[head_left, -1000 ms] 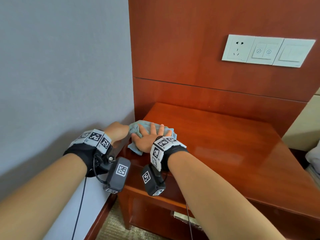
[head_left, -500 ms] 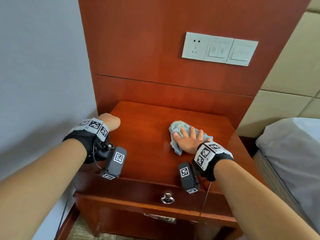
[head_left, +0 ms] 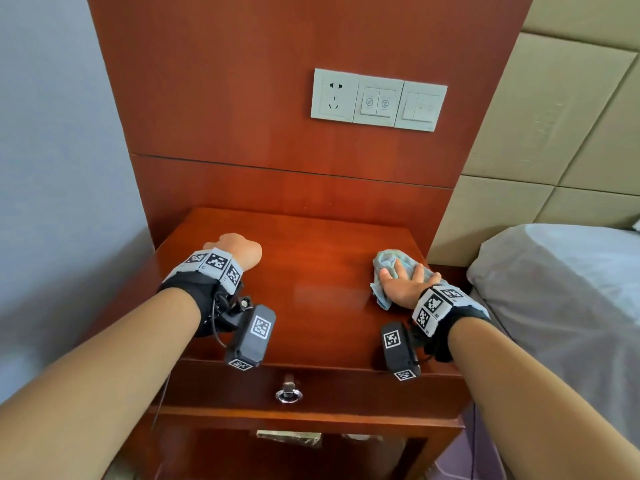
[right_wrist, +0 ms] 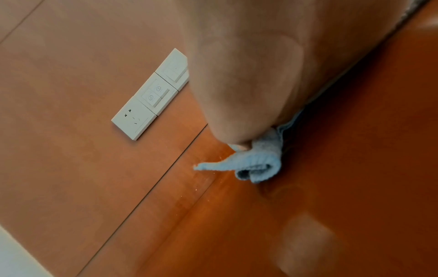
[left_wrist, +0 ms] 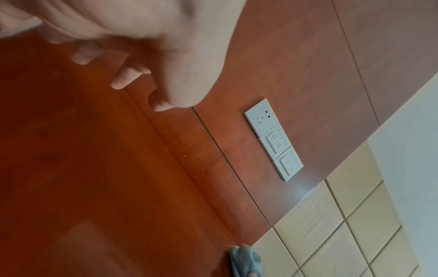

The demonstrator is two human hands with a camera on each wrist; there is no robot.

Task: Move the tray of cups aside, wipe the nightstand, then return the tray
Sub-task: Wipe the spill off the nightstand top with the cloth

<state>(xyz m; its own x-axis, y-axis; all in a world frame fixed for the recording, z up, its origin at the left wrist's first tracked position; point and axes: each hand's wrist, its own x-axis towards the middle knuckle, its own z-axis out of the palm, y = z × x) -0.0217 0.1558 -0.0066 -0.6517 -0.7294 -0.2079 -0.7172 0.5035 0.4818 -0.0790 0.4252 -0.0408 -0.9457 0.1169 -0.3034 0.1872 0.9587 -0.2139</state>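
The right hand point(head_left: 405, 285) is pressing a blue cloth point(head_left: 388, 263) flat on the right side of the nightstand point(head_left: 311, 271), fingers spread out straight. The left hand point(head_left: 239, 251) is resting on the left side with its fingers curled in, holding nothing. The tray of cups is not showing anywhere, so it looks like it is already moved away. The wiping seems to be going on now. Putting the tray back is not done yet.
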